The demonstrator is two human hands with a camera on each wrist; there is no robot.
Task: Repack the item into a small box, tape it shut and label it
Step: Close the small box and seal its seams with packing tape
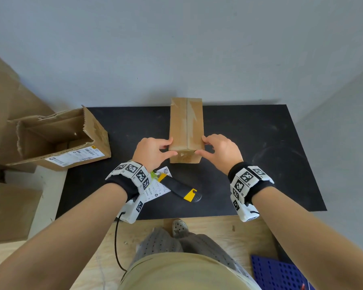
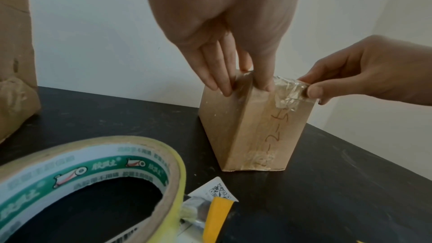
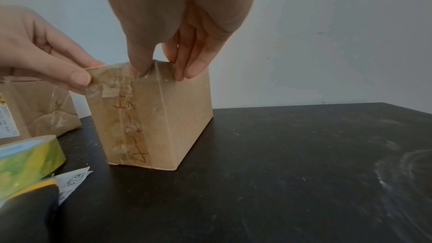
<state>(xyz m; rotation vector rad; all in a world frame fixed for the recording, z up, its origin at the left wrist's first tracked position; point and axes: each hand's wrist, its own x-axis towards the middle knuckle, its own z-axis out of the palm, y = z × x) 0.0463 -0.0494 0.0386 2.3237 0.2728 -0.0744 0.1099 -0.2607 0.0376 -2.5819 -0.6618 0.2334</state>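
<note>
Both hands on the small box (image 1: 186,130), mat (image 1: 260,143) centre. My left hand (image 1: 153,152) grips its near top corner, thumb pressing the clear tape (image 2: 288,90) end down the front face. My right hand (image 1: 220,151) clamps the opposite corner, likely steadying it while the tape sets. Handwritten marks on the front, unreadable. Tape roll (image 2: 93,178) at 7 o'clock carries green Chinese branding. Label (image 1: 157,188) and box cutter (image 1: 182,188) lie near, unused. Opened carton (image 1: 59,139) at 9 o'clock.

A small brown cardboard box (image 1: 186,126), closed and taped along its seam, lies mid-mat toward the back edge of the black mat (image 1: 260,143).
</note>
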